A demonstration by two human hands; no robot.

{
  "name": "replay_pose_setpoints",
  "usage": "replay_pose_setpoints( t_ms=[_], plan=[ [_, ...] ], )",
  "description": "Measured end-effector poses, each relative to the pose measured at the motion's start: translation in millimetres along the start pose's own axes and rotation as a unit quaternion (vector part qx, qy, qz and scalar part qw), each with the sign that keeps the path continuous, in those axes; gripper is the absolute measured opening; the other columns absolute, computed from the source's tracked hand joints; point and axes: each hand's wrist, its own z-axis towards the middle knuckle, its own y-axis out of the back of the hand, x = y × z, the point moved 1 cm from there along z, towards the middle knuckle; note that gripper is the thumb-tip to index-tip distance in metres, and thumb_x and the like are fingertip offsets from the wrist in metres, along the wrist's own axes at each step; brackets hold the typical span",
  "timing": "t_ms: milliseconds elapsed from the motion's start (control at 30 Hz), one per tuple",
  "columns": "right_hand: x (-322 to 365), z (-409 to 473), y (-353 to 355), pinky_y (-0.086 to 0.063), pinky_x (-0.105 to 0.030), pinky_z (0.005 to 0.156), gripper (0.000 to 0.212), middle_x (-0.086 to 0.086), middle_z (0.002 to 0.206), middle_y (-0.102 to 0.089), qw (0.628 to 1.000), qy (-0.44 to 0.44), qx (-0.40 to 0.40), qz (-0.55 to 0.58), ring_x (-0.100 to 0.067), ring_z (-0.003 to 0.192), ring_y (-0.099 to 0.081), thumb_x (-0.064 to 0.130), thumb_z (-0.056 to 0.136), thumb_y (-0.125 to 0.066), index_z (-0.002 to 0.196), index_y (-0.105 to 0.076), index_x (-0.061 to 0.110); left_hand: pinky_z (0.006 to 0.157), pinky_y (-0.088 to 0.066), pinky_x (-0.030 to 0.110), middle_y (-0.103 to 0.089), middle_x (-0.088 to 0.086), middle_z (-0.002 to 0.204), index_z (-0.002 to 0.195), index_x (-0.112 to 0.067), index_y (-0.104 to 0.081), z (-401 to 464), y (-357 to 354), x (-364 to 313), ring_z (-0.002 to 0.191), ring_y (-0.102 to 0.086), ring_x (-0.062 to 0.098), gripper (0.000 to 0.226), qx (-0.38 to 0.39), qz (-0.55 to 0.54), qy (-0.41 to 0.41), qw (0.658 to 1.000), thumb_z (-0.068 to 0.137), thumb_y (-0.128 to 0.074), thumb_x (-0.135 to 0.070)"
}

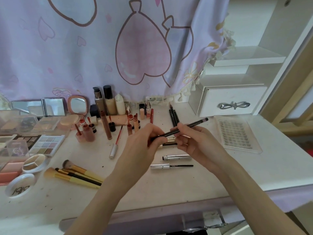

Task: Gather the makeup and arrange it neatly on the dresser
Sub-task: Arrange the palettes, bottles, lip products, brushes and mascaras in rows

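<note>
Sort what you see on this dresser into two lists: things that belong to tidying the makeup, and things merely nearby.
Part of the job: dark pencil held by left hand and right hand; makeup brushes; silver mascara tube; eyeshadow palette; foundation bottles.

Just nearby: curtain; small drawer; shelf.
</note>
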Motion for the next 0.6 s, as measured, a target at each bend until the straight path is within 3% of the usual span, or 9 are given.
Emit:
replay_pose_setpoints(
  t_ms=[133, 200, 267, 333, 467, 600],
  plan=[
    [7, -1, 16, -0.040, -0.019, 0.048, 0.013, -0.005, 0.059, -0.053, 0.999, 0.014, -0.020, 0.040, -0.011, 0.050, -0.044, 0.015, 0.073, -0.063, 0.077, -0.065, 0.003, 0.067, -0.037, 0.003, -0.053, -0.020, 0.071, 0.087, -0.020, -0.058, 6, 6, 6, 0.077, -0.051, -0.009, 0.003, -0.002, 0.035, -0.017, 0.999, 0.089, -0.058, -0.017],
    [12, -5, 23, -0.042, -0.019, 0.053, 0.004, -0.004, 0.059, -0.058, 0.995, 0.038, 0.002, -0.095, -0.013, 0.054, -0.050, 0.007, 0.077, -0.064, 0.079, -0.065, 0.005, 0.070, -0.036, 0.003, -0.051, -0.022, 0.072, 0.086, -0.023, -0.057, 8, 10, 9, 0.078, -0.050, -0.012, 0.007, -0.001, 0.059, -0.027, 0.998, 0.088, -0.059, -0.016],
    [14, -9, 24, -0.044, -0.015, 0.060, 0.009, 0.002, 0.065, -0.066, 0.935, 0.064, 0.029, -0.347, -0.010, 0.062, -0.057, 0.005, 0.084, -0.063, 0.082, -0.066, 0.013, 0.073, -0.036, 0.004, -0.050, -0.021, 0.074, 0.086, -0.023, -0.058, 11, 13, 9, 0.075, -0.050, -0.008, 0.007, 0.015, 0.077, -0.036, 0.996, 0.087, -0.060, -0.016],
    [11, -9, 20, -0.045, -0.018, 0.065, 0.008, 0.005, 0.074, -0.068, 0.863, 0.085, 0.048, -0.496, -0.009, 0.070, -0.060, 0.015, 0.088, -0.061, 0.087, -0.065, 0.022, 0.072, -0.036, 0.004, -0.049, -0.022, 0.076, 0.087, -0.021, -0.061, 13, 11, 6, 0.071, -0.050, -0.003, 0.003, 0.039, 0.091, -0.052, 0.994, 0.087, -0.061, -0.018],
    [7, -8, 6, -0.038, -0.012, 0.061, 0.010, 0.012, 0.068, -0.054, 0.821, 0.166, 0.060, -0.542, 0.000, 0.063, -0.049, 0.020, 0.093, -0.054, 0.090, -0.064, 0.020, 0.072, -0.033, 0.001, -0.050, -0.023, 0.074, 0.086, -0.023, -0.061, 15, 1, -6, 0.080, -0.048, -0.013, 0.003, 0.067, 0.067, -0.069, 0.993, 0.088, -0.060, -0.021],
    [9, -8, 10, -0.036, -0.018, 0.060, 0.018, 0.005, 0.069, -0.056, 0.792, 0.225, 0.046, -0.565, -0.007, 0.066, -0.048, 0.020, 0.094, -0.052, 0.090, -0.067, 0.010, 0.067, -0.037, 0.007, -0.056, -0.019, 0.072, 0.084, -0.028, -0.058, 18, 0, -6, 0.078, -0.052, -0.004, 0.013, 0.067, 0.022, -0.043, 0.997, 0.089, -0.059, -0.016]
  ],
)
